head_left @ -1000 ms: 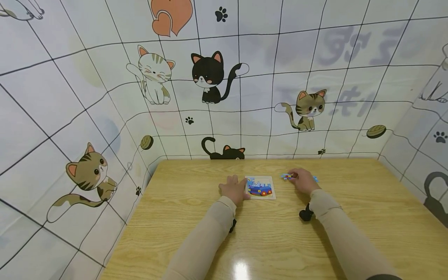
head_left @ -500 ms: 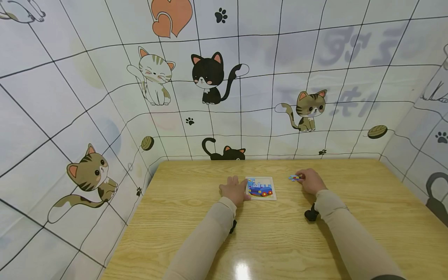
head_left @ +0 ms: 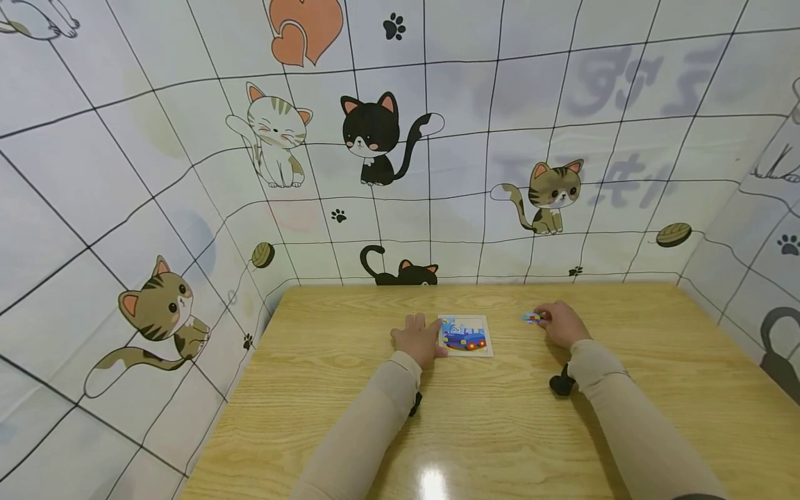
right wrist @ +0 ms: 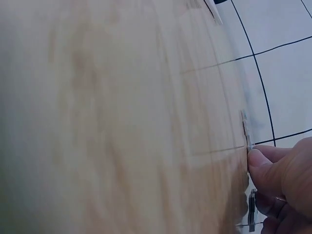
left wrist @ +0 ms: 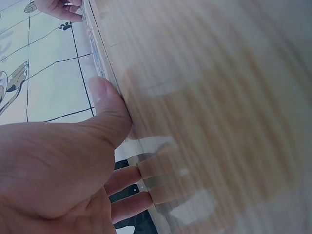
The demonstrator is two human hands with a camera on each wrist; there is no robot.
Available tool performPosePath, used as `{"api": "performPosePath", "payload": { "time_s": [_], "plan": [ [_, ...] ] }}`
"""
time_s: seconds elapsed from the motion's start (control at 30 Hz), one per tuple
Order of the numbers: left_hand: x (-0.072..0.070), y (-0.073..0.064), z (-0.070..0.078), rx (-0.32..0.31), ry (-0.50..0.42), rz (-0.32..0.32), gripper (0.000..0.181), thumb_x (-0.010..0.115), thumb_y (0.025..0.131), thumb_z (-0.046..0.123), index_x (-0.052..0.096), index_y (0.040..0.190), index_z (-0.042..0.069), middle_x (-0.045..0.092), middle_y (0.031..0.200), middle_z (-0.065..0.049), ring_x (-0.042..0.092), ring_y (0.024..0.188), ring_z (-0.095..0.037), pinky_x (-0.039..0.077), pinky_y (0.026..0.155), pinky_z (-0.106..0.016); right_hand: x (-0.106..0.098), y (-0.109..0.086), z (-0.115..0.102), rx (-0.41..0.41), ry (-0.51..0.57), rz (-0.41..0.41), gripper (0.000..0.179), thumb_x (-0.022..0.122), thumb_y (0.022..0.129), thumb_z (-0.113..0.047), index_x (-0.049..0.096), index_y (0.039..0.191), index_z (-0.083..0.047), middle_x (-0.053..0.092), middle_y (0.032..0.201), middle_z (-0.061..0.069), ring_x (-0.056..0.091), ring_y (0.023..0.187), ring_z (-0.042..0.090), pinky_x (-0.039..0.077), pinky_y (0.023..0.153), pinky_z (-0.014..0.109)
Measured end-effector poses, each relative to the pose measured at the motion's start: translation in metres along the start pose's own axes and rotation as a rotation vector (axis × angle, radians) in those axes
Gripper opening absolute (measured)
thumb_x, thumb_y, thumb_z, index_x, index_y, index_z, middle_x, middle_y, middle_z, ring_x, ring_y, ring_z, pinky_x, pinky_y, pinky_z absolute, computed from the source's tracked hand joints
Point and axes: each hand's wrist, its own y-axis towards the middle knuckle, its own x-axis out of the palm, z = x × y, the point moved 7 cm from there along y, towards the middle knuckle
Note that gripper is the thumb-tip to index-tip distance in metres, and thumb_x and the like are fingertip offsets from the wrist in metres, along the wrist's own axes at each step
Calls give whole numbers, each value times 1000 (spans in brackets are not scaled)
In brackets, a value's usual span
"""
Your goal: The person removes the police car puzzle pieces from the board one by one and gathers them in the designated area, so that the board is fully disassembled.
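A square jigsaw puzzle [head_left: 465, 336] with a blue vehicle picture in a pale frame lies on the table. My left hand [head_left: 417, 340] rests at its left side, fingers spread on the wood and thumb against the frame's edge. To the puzzle's right, my right hand [head_left: 564, 325] pinches a small colourful puzzle piece [head_left: 531, 318] between thumb and fingers. In the right wrist view that pinched puzzle piece [right wrist: 245, 127] shows edge-on, close to the tabletop. Beneath the curled fingers there, a second thin piece [right wrist: 252, 210] shows edge-on; the head view hides it behind the hand.
The light wooden table [head_left: 487, 430] reaches back to a wall covering [head_left: 462, 167] printed with cats and grid lines. A black wrist device [head_left: 562, 383] hangs under the right wrist, just above the table.
My right hand has shifted a little to the right, and the pinched puzzle piece has moved with it. A blue piece seen beyond that hand earlier is now hidden. The left hand stays put.
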Motion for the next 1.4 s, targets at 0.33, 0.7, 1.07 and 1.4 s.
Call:
{"api": "performPosePath", "payload": {
  "time_s": [0.33,0.7,1.07,1.4],
  "plan": [
    [0,-1,1,4,16,-7,78,62,87,68,37,156,44,44,123,-3,39,114,-26,45,78,-55,1,0,7,3,-37,-8,29,65,96,1,65,124,10,59,101,25,59,92,40,51,80,55],
    [0,0,3,5,9,-11,77,62,88,66,36,157,43,43,124,-3,38,116,-26,45,80,-55,-6,-3,-7,-31,-5,-5,37,62,98,0,58,133,11,57,110,30,60,98,45,51,82,57],
    [-2,-2,-1,-8,6,3,80,63,87,67,38,157,38,46,125,-3,40,118,-26,46,81,-54,30,18,-92,-159,126,-83,25,60,101,-1,67,124,4,64,104,12,58,88,24,50,77,44],
    [-1,-1,0,-11,25,-1,80,62,86,71,41,156,40,48,125,-2,42,116,-25,48,82,-56,64,31,-128,-166,140,-109,13,66,97,-3,74,108,-1,66,99,8,62,90,23,54,81,44]
  ]
}}
